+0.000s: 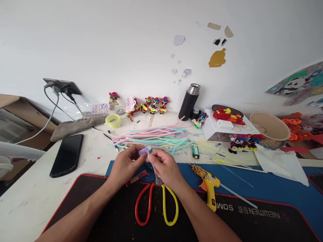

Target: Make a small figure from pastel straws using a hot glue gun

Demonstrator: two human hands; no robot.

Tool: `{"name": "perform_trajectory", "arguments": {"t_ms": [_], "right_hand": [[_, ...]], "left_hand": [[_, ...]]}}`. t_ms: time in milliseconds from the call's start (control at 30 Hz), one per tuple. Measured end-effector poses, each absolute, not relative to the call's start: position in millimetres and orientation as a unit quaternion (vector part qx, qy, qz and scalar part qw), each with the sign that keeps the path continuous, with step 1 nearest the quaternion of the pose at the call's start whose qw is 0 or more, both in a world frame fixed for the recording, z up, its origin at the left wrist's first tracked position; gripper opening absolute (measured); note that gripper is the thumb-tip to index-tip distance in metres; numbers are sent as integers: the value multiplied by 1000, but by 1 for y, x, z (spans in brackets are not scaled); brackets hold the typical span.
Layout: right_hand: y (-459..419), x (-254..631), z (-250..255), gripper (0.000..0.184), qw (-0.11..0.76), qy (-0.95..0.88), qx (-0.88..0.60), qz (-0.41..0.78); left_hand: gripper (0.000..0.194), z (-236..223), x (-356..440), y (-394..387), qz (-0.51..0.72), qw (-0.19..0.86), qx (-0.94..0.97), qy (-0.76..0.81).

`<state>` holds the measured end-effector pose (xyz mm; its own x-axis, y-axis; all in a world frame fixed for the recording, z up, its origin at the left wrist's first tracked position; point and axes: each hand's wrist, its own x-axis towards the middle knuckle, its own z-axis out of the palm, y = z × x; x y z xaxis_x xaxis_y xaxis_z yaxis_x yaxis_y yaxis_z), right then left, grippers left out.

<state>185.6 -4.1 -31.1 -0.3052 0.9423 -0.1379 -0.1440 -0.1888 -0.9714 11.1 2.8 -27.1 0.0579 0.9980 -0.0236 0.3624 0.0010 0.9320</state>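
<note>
Between my two hands is a small piece of lilac pipe cleaner work (143, 152), coiled at one end. My left hand (127, 163) pinches the coiled part. With thumb and forefinger, my right hand (163, 165) grips a lilac strand of it, which hangs down past the fingers. Just below the hands lie scissors (158, 205) with one red and one yellow handle, their blades partly hidden. A small dark red item (137, 177) is beside them. Behind the hands spreads a loose pile of pastel pipe cleaners (156, 136).
A yellow glue gun (209, 188) lies on the mat (113, 215) to the right. On the left rests a phone (67, 155). A black flask (189, 102), several pipe cleaner figures (155, 106) and a beige bowl (271, 126) stand near the wall.
</note>
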Motion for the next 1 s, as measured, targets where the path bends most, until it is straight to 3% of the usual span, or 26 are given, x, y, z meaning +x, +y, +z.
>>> {"name": "perform_trajectory", "arguments": {"t_ms": [367, 1000], "right_hand": [[-5, 185, -28, 34, 418, -473, -421, 651], [-5, 185, -27, 35, 413, -476, -429, 647]], "left_hand": [[43, -10, 18, 3, 421, 522, 504, 544], [29, -19, 15, 1, 425, 609, 454, 492]]}}
